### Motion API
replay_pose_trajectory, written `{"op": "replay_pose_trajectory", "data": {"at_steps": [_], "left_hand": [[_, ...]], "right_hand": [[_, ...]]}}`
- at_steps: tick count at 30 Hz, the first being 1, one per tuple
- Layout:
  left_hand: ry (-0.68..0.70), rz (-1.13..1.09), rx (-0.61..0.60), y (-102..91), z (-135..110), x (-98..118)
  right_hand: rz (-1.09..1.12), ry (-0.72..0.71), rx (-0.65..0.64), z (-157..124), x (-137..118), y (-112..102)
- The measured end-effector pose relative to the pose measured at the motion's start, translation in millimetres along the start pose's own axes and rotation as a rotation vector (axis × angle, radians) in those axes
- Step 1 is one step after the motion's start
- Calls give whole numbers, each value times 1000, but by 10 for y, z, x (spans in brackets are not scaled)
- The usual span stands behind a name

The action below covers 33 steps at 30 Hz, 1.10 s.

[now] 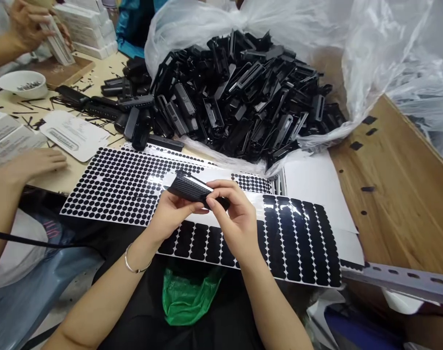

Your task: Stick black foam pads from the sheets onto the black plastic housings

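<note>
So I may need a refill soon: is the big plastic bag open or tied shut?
Open: the plastic bag gapes wide, and black parts spill from it onto the table.

Small black ribbed plastic part [192, 188], lying roughly level, tilted slightly, held above sticker sheets, near table's front edge.

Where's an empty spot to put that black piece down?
The black ribbed plastic piece could go on the bare brown wooden tabletop on the right, between the clear plastic bag and the grey metal rail; only a few black bits lie there. The blank white sheet is free. Crowded: the heap of black plastic parts, and the dotted black sticker sheets.
</note>
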<state>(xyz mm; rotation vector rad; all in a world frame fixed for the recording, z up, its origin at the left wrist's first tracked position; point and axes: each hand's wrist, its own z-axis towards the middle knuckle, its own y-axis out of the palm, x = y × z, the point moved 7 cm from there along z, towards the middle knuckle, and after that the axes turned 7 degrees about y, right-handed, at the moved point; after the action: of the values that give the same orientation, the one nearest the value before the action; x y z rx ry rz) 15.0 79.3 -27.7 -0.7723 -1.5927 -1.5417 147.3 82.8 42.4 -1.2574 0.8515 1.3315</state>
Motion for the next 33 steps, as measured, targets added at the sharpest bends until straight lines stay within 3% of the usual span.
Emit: {"op": "replay_pose_trajectory", "data": {"at_steps": [12, 33], "left_hand": [[12, 17, 10, -10, -18, 42], [38, 24, -22, -3, -36, 7]], "right_hand": [[31, 7, 20, -34, 8, 21], [-105, -19, 84, -55, -34, 26]]}}
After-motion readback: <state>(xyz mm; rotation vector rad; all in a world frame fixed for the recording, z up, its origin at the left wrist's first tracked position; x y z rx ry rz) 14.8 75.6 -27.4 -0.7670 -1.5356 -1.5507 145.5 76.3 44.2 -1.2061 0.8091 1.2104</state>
